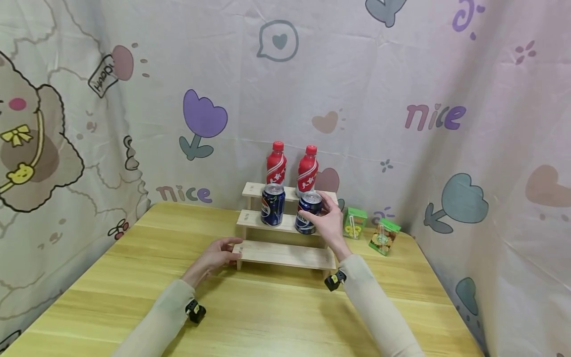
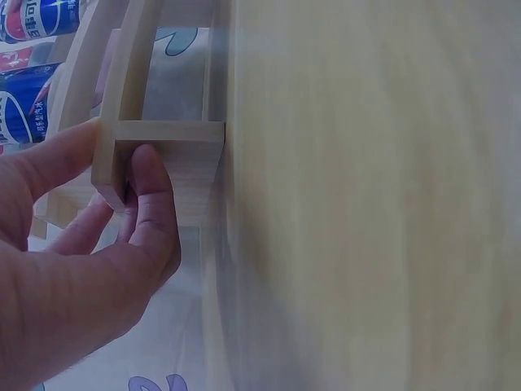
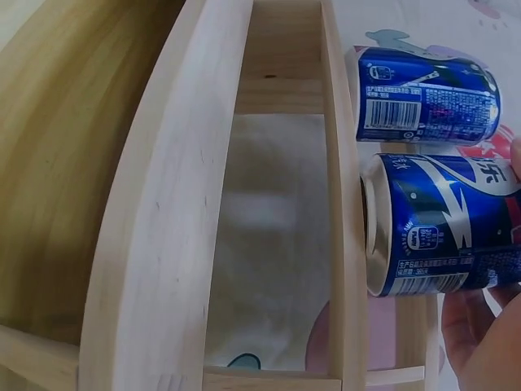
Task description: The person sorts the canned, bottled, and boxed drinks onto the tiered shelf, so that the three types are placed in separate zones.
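A three-tier wooden display rack (image 1: 285,254) stands on the table. My left hand (image 1: 216,255) grips the left end of its lowest shelf, thumb and fingers round the board (image 2: 114,167) in the left wrist view. My right hand (image 1: 331,225) holds a blue soda can (image 1: 305,226) upright at the right of the middle shelf. In the right wrist view the can's base (image 3: 376,224) is at the shelf edge; whether it bears fully on the wood I cannot tell. Another blue soda can (image 1: 273,206) stands on that shelf to the left.
Two red bottles, one on the left (image 1: 276,163) and one on the right (image 1: 308,171), stand on the top shelf. Right of the rack are two green drink cartons, one nearer (image 1: 383,238) and one farther (image 1: 354,223). A patterned curtain (image 1: 285,99) hangs behind the table (image 1: 276,317).
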Demonstrator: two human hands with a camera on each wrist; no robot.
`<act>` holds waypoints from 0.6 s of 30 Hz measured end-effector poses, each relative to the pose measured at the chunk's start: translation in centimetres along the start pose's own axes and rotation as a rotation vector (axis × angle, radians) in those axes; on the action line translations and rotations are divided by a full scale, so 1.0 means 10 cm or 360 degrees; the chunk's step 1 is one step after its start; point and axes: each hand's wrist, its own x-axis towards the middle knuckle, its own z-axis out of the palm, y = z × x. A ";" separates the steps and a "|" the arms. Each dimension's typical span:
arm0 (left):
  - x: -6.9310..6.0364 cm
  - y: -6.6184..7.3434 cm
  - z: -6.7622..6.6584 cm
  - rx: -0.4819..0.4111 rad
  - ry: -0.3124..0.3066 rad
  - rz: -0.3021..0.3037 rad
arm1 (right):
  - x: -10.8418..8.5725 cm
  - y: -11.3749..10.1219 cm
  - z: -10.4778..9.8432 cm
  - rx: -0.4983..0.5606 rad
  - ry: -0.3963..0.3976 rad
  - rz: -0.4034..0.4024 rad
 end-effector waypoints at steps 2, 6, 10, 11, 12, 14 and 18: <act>0.00 0.01 0.00 0.0001 0.0005 -0.0004 | 0.01 0.00 0.01 -0.0012 -0.0005 0.0001; 0.02 0.01 -0.01 0.0019 0.0029 -0.0004 | 0.05 -0.02 0.03 -0.0055 -0.0022 0.0013; 0.04 0.01 -0.01 0.0026 0.0029 -0.0003 | 0.08 -0.02 0.04 -0.0111 -0.0040 0.0046; 0.04 0.01 -0.01 0.0022 0.0034 -0.0010 | 0.08 -0.02 0.04 -0.0119 -0.0047 0.0053; 0.04 0.01 -0.01 0.0017 0.0038 -0.0017 | 0.09 -0.02 0.05 -0.0123 -0.0053 0.0057; 0.03 0.00 -0.01 0.0016 0.0038 -0.0024 | 0.09 -0.01 0.06 -0.0141 -0.0062 0.0065; 0.02 -0.01 0.00 0.0026 0.0033 -0.0024 | 0.09 0.01 0.10 -0.0183 -0.0049 0.0046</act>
